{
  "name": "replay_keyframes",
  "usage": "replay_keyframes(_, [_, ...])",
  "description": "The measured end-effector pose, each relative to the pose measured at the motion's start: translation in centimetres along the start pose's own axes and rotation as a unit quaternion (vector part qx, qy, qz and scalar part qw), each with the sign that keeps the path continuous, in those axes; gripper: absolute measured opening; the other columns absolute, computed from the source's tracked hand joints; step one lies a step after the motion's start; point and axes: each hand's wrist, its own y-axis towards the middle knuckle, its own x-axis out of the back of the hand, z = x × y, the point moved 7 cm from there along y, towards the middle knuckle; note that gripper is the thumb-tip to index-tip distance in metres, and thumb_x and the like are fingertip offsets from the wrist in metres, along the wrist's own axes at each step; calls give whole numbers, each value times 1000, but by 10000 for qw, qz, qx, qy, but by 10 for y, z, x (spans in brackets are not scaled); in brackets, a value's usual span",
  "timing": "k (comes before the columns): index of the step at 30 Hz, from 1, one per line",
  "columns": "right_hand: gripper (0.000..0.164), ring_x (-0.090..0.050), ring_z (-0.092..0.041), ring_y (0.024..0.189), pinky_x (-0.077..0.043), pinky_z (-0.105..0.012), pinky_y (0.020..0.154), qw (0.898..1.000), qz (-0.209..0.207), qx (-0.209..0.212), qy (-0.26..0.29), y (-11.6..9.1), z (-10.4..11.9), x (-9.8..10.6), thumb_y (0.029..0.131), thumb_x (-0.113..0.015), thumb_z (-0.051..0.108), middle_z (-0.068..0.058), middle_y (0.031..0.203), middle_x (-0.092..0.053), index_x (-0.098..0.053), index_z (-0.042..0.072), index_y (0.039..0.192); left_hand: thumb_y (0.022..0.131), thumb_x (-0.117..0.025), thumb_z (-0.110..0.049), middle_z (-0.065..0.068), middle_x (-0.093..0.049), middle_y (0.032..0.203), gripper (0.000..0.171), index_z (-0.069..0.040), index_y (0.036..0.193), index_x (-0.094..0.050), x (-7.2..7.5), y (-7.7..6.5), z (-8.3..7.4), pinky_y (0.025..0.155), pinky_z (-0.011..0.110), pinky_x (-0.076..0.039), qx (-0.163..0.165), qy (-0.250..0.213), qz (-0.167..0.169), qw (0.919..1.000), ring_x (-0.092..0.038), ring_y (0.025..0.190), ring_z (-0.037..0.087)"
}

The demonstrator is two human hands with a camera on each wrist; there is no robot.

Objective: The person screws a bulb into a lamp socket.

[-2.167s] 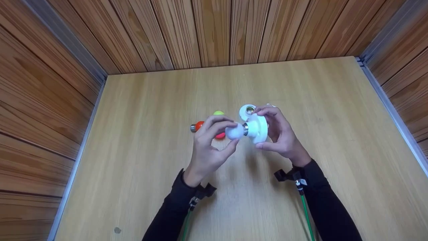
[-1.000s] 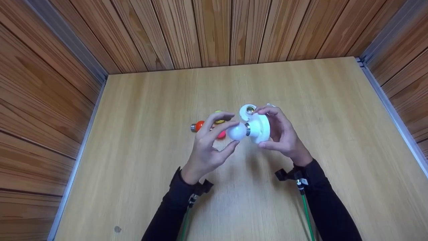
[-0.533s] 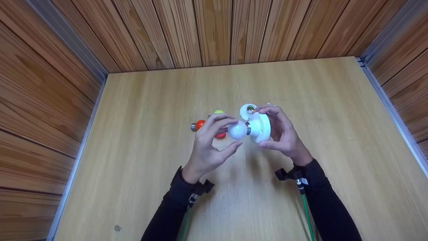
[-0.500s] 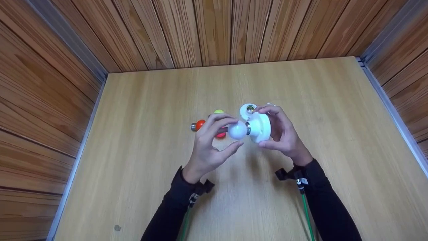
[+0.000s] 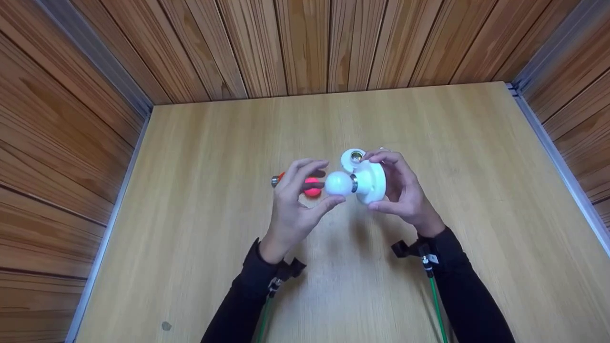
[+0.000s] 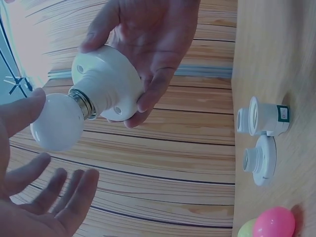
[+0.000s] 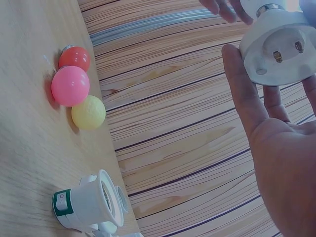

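Note:
In the head view my right hand [image 5: 405,195] grips a white lamp holder [image 5: 371,182] by its round base, held above the table with the socket facing left. A white light bulb [image 5: 338,183] sits in that socket, some of its metal screw base still showing. My left hand [image 5: 293,202] is at the bulb's left, its thumb touching the bulb and its fingers spread away from it. The left wrist view shows the same gap between the fingers and the bulb. Two metal contacts show in the underside of the held lamp holder in the right wrist view.
On the table [image 5: 214,200] lie a pink bulb [image 5: 312,192], a red bulb [image 7: 75,58] and a yellow bulb [image 7: 89,113]. Further white lamp holders [image 6: 269,118] stand behind my right hand, one with a green label. Wood-panelled walls [image 5: 305,47] enclose the table.
My left fingers, earlier around the bulb, have moved left off it and spread. The bulb and lamp holder shifted slightly right early on. The yellow bulb is now hidden in the head view.

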Motion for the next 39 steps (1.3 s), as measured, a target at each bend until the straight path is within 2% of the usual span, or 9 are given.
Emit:
replay_keyframes(3, [75, -54, -24, 138, -56, -28, 113, 10000, -4, -20, -7, -1, 0, 0, 73, -77, -19, -7, 145, -52, -49, 4, 139, 84, -91, -22, 13, -70, 121, 55, -1, 131, -69, -1, -1, 1, 91, 28, -67, 73, -130, 129, 9998, -76, 102, 19])
replay_keyframes(11, [75, -55, -23, 137, -56, -28, 113, 10000, 56, 1, -80, 0, 0, -1, 73, -77, -18, -5, 144, -51, -49, 4, 140, 87, -89, -24, 11, -72, 117, 46, -4, 125, -72, -2, -1, -1, 90, 28, -67, -11, -225, 245, 9994, -75, 99, 16])
replay_keyframes(21, [76, -54, -22, 138, -55, -27, 114, 9999, 46, 47, -119, 0, 0, 0, 73, -78, -18, -5, 145, -51, -49, 2, 139, 89, -87, -17, 15, -69, 120, 44, -1, 127, -72, -3, -2, -3, 92, 30, -67, -71, -390, 254, 9989, -74, 107, 21])
replay_keyframes(29, [77, -54, -22, 137, -55, -27, 113, 9999, 67, 85, -126, 1, -1, 0, 71, -77, -19, -5, 144, -52, -49, 2, 139, 89, -86, -14, 16, -67, 124, 44, 0, 129, -72, -2, -2, -5, 96, 28, -65, -121, -180, 271, 9994, -70, 114, 22])
replay_keyframes(33, [76, -54, -24, 136, -56, -28, 113, 9999, 65, 71, -92, 2, -1, 0, 71, -77, -20, -6, 143, -52, -48, 0, 139, 90, -86, -13, 17, -67, 125, 44, 0, 129, -72, -3, -2, -7, 97, 27, -65, -279, 12, 262, 9993, -70, 115, 23])
replay_keyframes(39, [75, -55, -23, 136, -57, -27, 111, 10000, 42, 1, -15, 2, -2, 0, 73, -75, -20, -6, 143, -52, -49, 2, 140, 91, -84, -10, 18, -67, 125, 41, 1, 128, -72, -3, -3, -10, 99, 26, -64, -689, 196, 222, 9972, -70, 115, 24])
